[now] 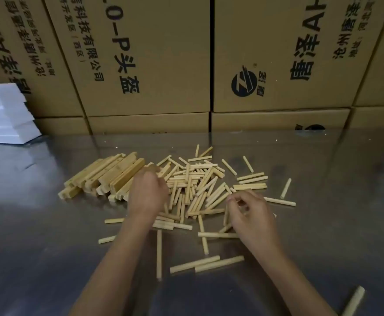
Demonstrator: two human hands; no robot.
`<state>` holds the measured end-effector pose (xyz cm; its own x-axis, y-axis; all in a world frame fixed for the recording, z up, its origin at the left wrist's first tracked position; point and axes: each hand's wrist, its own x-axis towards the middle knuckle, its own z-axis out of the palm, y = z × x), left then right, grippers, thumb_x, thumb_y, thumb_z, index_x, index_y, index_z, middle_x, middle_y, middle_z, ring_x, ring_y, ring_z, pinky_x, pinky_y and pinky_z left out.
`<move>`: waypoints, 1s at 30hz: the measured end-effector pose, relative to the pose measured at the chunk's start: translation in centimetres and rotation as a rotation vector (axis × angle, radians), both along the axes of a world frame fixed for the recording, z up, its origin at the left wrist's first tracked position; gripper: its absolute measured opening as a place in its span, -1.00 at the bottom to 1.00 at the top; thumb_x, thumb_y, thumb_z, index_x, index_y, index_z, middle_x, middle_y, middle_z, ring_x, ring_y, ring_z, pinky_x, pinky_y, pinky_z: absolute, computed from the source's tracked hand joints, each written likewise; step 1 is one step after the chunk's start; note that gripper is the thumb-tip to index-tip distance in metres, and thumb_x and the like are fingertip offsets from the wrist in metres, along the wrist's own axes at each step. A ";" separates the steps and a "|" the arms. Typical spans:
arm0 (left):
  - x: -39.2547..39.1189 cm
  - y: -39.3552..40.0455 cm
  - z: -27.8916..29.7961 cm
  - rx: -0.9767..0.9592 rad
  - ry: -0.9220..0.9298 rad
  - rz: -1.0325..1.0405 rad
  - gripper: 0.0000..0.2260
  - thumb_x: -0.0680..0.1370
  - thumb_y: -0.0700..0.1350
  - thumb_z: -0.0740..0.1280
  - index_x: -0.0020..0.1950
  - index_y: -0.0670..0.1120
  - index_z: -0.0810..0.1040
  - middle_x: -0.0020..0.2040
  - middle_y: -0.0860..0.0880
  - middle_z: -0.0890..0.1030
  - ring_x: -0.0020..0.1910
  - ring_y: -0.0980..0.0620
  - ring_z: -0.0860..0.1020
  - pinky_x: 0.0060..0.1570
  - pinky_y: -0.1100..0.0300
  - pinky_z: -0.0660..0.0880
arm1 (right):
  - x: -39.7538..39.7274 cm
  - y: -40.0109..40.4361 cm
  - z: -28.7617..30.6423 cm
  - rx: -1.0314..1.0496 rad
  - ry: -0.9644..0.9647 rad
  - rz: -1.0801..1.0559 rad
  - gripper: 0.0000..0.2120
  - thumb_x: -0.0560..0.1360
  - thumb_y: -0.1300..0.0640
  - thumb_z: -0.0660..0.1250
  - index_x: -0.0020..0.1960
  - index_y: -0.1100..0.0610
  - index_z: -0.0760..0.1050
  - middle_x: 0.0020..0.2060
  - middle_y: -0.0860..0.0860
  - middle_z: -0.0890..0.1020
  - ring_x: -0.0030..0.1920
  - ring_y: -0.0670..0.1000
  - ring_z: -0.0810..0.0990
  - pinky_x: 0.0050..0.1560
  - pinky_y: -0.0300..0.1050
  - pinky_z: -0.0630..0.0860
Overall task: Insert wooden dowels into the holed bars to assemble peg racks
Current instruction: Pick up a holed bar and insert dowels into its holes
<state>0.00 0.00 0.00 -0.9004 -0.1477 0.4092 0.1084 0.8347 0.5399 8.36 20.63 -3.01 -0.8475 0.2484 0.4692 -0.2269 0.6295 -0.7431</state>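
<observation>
A heap of pale wooden dowels [200, 181] lies scattered across the middle of a shiny metal table [50, 236]. Left of it sits a stack of square holed bars [109, 176], several with small holes showing. My left hand [146, 195] rests palm down at the seam between bars and dowels, its fingertips curled over a bar end; what it grips is hidden. My right hand [250, 213] hovers over the right side of the heap, fingers curled around a dowel [243, 205] that is mostly hidden.
Stacked brown cardboard boxes [154, 65] with black print wall off the back of the table. White foam pieces [4, 115] lean at the far left. Loose dowels [218, 263] lie toward the near edge, one at the bottom right corner [352, 302].
</observation>
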 end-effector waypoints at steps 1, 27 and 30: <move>-0.6 -0.5 0.0 -0.068 -0.091 0.038 -0.69 0.60 -0.26 0.21 0.33 -0.22 0.50 0.17 -0.21 0.60 0.17 -0.20 0.55 0.01 0.05 0.44 | 0.0 0.1 0.0 -0.018 -0.006 -0.003 -0.85 0.52 0.20 0.31 -0.16 0.03 0.60 -0.17 -0.18 0.58 -0.03 -0.17 0.49 -0.07 -0.23 0.42; 4.5 3.3 1.7 1.277 -0.837 -0.839 -0.61 0.53 -0.30 0.26 0.35 -0.18 0.56 -0.02 -0.13 0.68 -0.11 0.00 0.64 -0.14 0.14 0.58 | 0.3 -0.3 1.7 -0.648 -0.196 0.296 -0.76 0.56 -0.12 0.30 0.17 -0.10 0.60 0.02 -0.19 0.69 0.10 -0.21 0.61 0.13 -0.22 0.48; 5.0 3.8 0.8 1.176 -0.858 -0.888 -0.65 0.60 -0.30 0.23 0.38 -0.18 0.53 0.09 -0.19 0.65 0.00 -0.06 0.63 -0.05 0.11 0.58 | 0.7 -0.3 2.0 -0.704 -0.213 0.347 -0.80 0.57 -0.07 0.31 0.12 -0.07 0.64 0.01 -0.11 0.71 0.09 -0.10 0.65 0.18 -0.08 0.52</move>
